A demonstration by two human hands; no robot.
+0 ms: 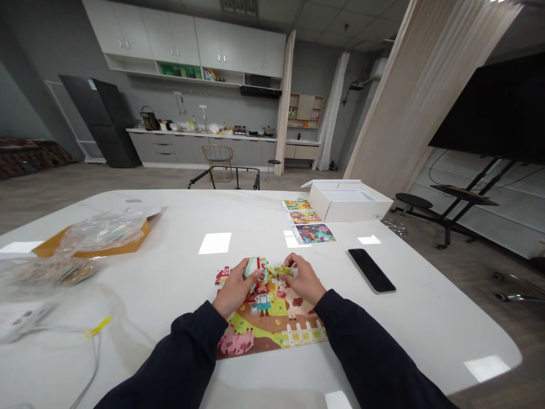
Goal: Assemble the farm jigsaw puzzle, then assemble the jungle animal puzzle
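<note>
At lower centre, the left hand (235, 288) fingertip-pinches a pale green piece (251, 266), the right hand (304, 278) a yellow-green piece (284, 271), close together above the farm jigsaw (272, 335).

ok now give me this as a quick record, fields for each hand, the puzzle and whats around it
left hand: holds a pale green puzzle piece
right hand: holds a yellow-green puzzle piece
puzzle: a farm-scene jigsaw puzzle showing a pig and white fence, under both hands
surface: a white table
beyond puzzle: three picture cards, a white box
right of puzzle: a black smartphone
left of puzzle: a plastic bag on a brown envelope
background: a kitchen counter under white cabinets
</note>
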